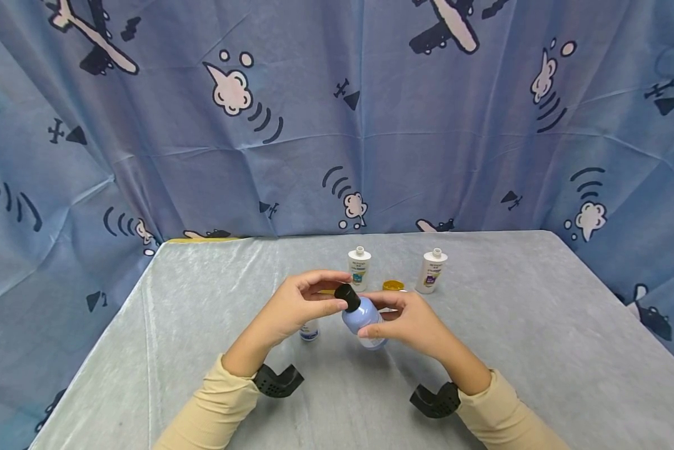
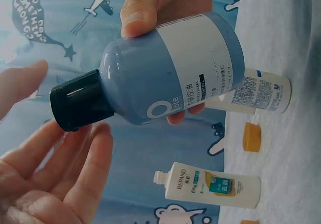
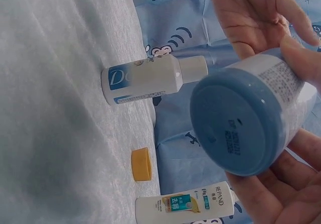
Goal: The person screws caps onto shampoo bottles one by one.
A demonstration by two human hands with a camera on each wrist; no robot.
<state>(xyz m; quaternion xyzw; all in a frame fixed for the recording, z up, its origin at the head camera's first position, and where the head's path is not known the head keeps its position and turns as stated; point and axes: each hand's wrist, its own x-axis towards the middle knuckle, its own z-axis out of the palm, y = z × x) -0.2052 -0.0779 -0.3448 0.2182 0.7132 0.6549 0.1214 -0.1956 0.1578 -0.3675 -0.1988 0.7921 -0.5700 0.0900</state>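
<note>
Head view: blue bottle point(image 1: 357, 317) tilts, black cap point(image 1: 346, 297) up-left, nearer left hand point(image 1: 299, 303), thumb and fingers apart around it. Right hand point(image 1: 414, 320) has fingers clamped round the body.

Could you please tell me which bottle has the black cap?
The round-shouldered blue plastic bottle in the right hand; the white plastic bottles are uncapped or pale-capped.

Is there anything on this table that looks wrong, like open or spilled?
Yes: the left white bottle and right white bottle at the back stand uncapped, while a yellow cap sits loose on the table. The blue bottle is tilted, but held and capped. I see no spill.
</note>
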